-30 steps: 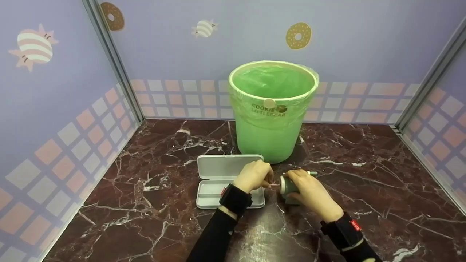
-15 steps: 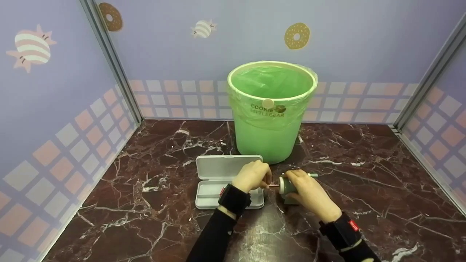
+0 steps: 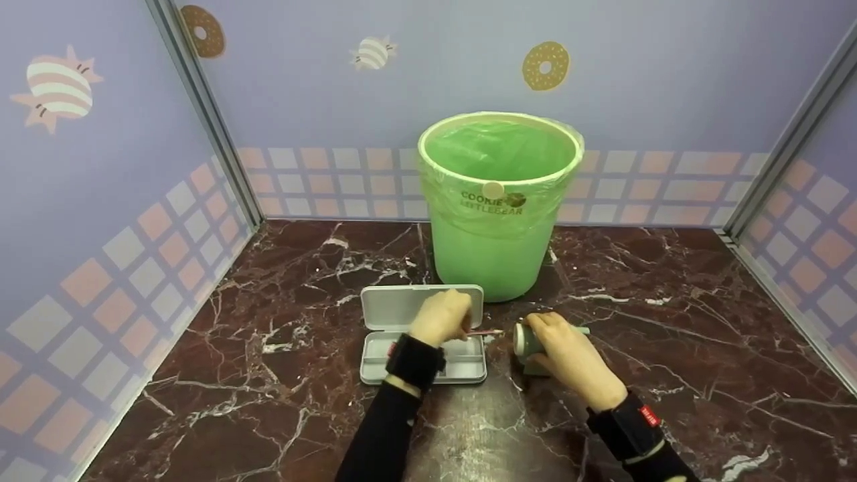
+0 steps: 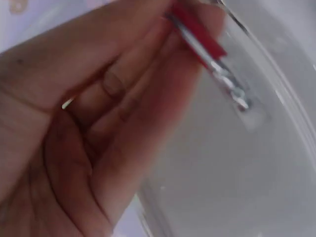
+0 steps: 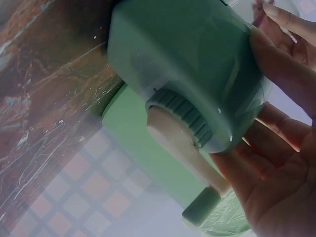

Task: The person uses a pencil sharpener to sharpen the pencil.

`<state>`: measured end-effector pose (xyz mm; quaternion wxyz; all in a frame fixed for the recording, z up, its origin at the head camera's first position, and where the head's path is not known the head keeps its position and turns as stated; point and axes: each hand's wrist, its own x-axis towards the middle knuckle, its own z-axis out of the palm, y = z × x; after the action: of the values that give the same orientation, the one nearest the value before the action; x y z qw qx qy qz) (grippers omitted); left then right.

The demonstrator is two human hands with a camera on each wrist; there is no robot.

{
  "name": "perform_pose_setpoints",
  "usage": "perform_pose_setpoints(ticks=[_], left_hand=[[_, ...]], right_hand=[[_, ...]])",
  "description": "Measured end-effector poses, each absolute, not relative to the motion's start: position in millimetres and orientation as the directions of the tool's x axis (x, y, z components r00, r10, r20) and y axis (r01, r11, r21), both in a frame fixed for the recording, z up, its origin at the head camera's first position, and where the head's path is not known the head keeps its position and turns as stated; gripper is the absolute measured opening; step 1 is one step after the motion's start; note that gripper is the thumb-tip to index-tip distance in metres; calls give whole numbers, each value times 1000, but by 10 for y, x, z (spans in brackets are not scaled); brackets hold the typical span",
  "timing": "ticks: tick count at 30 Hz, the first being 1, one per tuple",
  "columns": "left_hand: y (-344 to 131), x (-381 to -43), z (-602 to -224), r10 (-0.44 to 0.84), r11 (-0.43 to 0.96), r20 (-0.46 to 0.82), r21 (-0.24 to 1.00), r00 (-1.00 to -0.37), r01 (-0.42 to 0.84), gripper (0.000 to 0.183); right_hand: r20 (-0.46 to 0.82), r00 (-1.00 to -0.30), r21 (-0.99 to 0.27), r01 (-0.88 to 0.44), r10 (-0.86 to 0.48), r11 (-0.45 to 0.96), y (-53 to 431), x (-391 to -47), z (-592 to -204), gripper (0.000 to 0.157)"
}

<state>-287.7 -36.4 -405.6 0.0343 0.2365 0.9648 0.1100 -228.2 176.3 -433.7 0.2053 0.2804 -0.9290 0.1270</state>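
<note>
My left hand [image 3: 440, 318] pinches a thin pencil [image 3: 485, 332] above the open white pencil case [image 3: 381, 347]. In the left wrist view, the pencil [image 4: 200, 42] shows red and silver stripes, slightly blurred. Its far end points right, a little short of a green pencil sharpener [image 3: 530, 343] with a cream front. My right hand [image 3: 572, 358] grips the sharpener's body on the table. From the right wrist, the sharpener's crank handle [image 5: 185, 148] is visible, with a cream arm and a green knob. My fingers hide part of the sharpener.
A tall green bin [image 3: 492, 248] with a clear liner stands behind the case and the sharpener. Purple patterned panels [image 3: 294, 100] enclose the dark red marbled table [image 3: 268, 402] at the back and both sides.
My left hand has moved left over the case, taking the pencil away from the sharpener's front. The right hand stays on the sharpener; its crank knob has shifted slightly.
</note>
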Motion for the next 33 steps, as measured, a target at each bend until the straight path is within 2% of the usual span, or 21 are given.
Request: perform_pose_setpoints(ticks=[7,18,33], left_hand=[[-633,-2906,-3957,541,777,1,380,-841,501,7],[-766,-2870,-3778,576,691,-8,539,-817,482,6],[-831,-2847,-3707,626,606,41,603,-779,519,7]], right_hand=[[455,-765,-117,-558,-455,821,1769,-2249,-4344,50],[459,-760,-133,-570,-459,811,1738,-2279,-4352,50],[459,-762,-129,-566,-457,814,1720,-2288,-4346,48]])
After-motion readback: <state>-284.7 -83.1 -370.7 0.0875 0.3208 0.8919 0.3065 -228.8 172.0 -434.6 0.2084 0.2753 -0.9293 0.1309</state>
